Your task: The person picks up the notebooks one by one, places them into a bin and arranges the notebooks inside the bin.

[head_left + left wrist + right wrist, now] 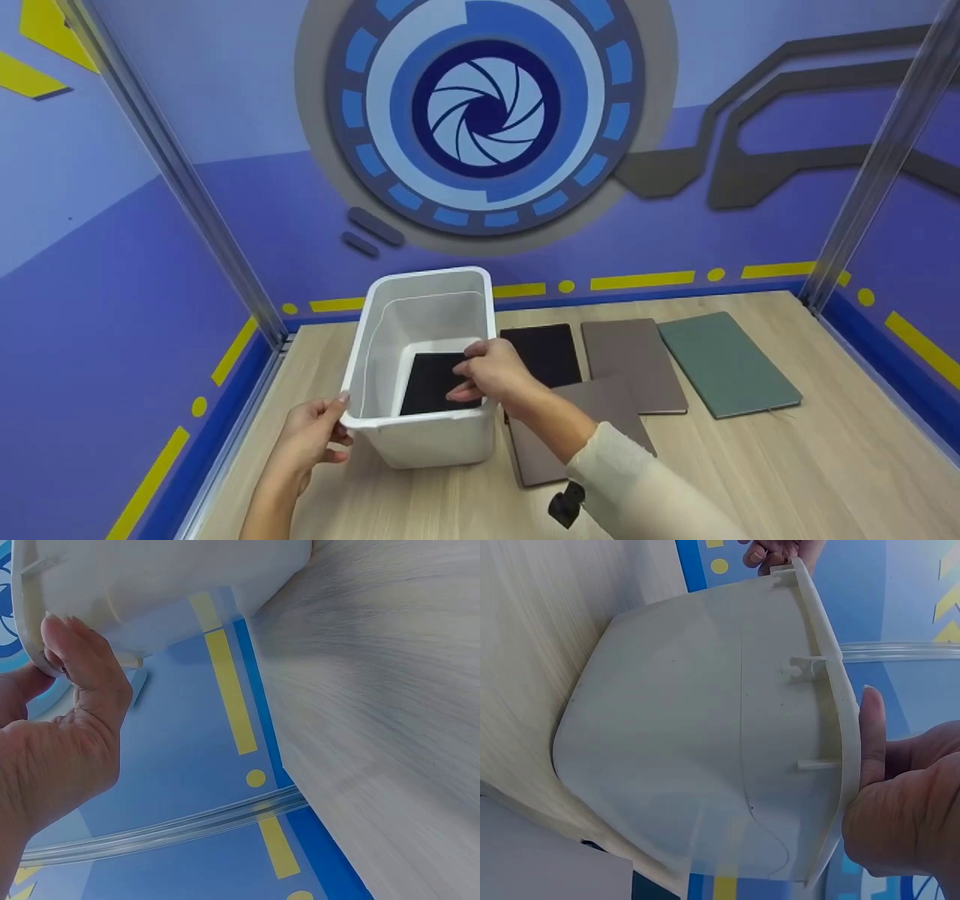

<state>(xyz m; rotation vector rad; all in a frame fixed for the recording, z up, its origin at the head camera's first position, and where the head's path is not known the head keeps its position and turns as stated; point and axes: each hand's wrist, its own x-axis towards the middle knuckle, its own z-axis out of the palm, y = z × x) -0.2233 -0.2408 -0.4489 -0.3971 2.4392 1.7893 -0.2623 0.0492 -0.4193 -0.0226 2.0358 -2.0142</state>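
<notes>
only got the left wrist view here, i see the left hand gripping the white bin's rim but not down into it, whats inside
Observer: A flat black item is inside the white bin.
Operator: ok anything over the opening
Observer: Yes, the right hand is over it, across the bin's right rim.
Operator: and is stuff lying next to the bin
Observer: To its right, on the tabletop, lie a black notebook, two brown-grey notebooks and a green notebook.
</notes>
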